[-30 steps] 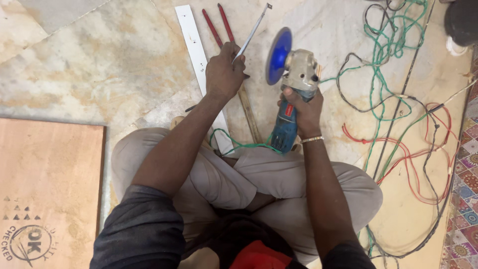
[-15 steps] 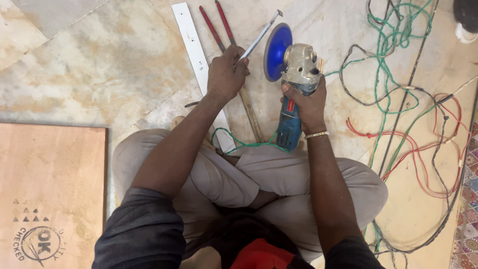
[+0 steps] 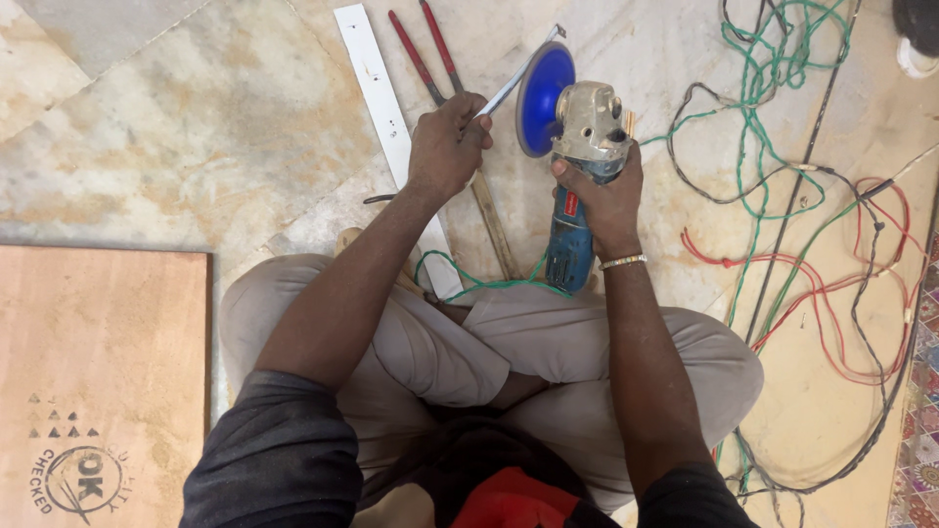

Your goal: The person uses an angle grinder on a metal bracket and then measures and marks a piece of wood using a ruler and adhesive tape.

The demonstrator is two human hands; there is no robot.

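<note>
A: What does the left hand hold?

B: A thin metal rod. The fingers are curled tight around its near end. The far end leans up against the blue disc.

A: And the right hand?

B: It holds the grinder. The fingers are wrapped all the way round the blue body, just under the grey head. The disc stands on its edge and faces the left hand.

A: Where is all this?

B: On the stone floor, near its top edge, right in front of the person's crossed legs.

A: How could the person do this bit well?

B: It looks like the rod is meeting the disc. So a firm hold on both seems best. The rod should touch the disc gently, not with a hard push. The left fingers are close to the disc, so they should stay back from it.

A: What else is there?

B: A white strip lies on the floor beside the left hand. Red-handled cutters lie past it. A green cord runs under the grinder. More wires, green, red and black, lie in a tangle by the floor's right edge. A wood board is at the bottom left corner.

A: Could the cord get in the way?

B: It might. It is best kept clear of the disc.
</note>
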